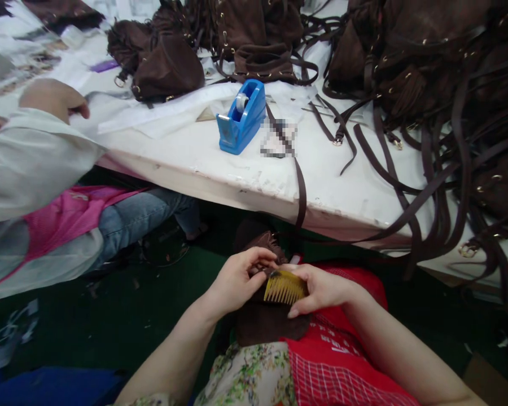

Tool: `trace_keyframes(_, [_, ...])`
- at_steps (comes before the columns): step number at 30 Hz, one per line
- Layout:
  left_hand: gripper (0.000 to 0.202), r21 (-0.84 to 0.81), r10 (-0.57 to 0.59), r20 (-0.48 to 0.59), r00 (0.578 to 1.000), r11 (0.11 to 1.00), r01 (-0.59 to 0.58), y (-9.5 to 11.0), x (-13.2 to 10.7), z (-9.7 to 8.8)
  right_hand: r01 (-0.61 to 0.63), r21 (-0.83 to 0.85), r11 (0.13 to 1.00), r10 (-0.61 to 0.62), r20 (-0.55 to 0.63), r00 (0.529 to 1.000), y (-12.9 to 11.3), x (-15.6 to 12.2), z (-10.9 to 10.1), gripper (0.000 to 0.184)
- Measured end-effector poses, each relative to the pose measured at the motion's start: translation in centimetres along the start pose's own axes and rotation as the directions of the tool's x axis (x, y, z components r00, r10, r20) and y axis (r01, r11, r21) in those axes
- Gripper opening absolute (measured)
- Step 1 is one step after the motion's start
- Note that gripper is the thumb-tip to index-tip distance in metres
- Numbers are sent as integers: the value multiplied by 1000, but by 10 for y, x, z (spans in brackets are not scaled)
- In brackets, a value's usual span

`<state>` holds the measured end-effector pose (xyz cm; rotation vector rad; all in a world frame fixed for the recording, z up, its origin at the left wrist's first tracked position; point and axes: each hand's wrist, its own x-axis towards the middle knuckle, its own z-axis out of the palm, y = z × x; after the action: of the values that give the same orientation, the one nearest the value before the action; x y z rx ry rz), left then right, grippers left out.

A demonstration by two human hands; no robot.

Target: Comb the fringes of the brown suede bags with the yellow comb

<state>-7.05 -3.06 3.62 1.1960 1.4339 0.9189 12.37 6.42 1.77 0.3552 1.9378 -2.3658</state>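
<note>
A brown suede bag (271, 324) rests on my lap, with a fringed part (271, 242) showing just beyond my fingers. My right hand (319, 287) is closed around a yellow comb (285, 287), whose teeth point down toward me over the bag. Close against the comb's left end, my left hand (241, 279) has its thumb and fingers curled together at the bag. What those fingers pinch is hidden from me.
A blue tape dispenser (245, 121) stands on the white table (220, 172). Brown bags (169, 67) and long straps (438, 186) crowd the table's back and right, some straps hanging over its edge. At left, a co-worker's sleeved arm (34, 163) reaches over the table.
</note>
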Motion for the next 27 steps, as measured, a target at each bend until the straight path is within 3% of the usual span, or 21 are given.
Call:
trace_keyframes(4, [25, 6, 42, 186, 982, 999, -44, 18, 19, 7, -45, -39, 998, 49, 104, 993, 12, 6, 5, 49])
trace_keyframes(8, [36, -200, 77, 427, 901, 980, 11, 32, 40, -3, 15, -32, 999, -15, -2, 1000, 23, 6, 12, 68])
trace_keyframes(10, [37, -353, 92, 443, 892, 932, 79, 33, 48, -12, 43, 11, 999, -42, -47, 998, 25, 2, 15, 75])
trace_keyframes(12, [34, -406, 51, 460, 886, 900, 159, 31, 54, -20, 68, 45, 997, -65, -71, 995, 25, -3, 15, 76])
trace_keyframes(16, [37, -241, -120, 541, 833, 926, 290, 29, 62, -35, 114, 191, 975, -103, -67, 992, 26, -10, 13, 71])
trace_keyframes(18, [42, -113, -202, 591, 781, 938, 328, 33, 64, -41, 117, 269, 956, -109, -46, 993, 27, -13, 10, 69])
trace_keyframes(22, [55, 234, -381, 680, 627, 923, 306, 46, 61, -51, 112, 367, 924, -117, -10, 993, 30, -18, 7, 70])
trace_keyframes(25, [40, 349, -406, 763, 503, 914, 208, 43, 55, -52, 79, 413, 908, -90, 8, 996, 38, -18, 6, 71])
trace_keyframes(26, [38, 346, -388, 790, 474, 921, 178, 38, 54, -48, 69, 426, 902, -79, 6, 997, 41, -18, 5, 71])
trace_keyframes(27, [39, 338, -364, 802, 474, 930, 142, 30, 52, -43, 67, 438, 897, -71, -9, 997, 45, -18, 4, 72])
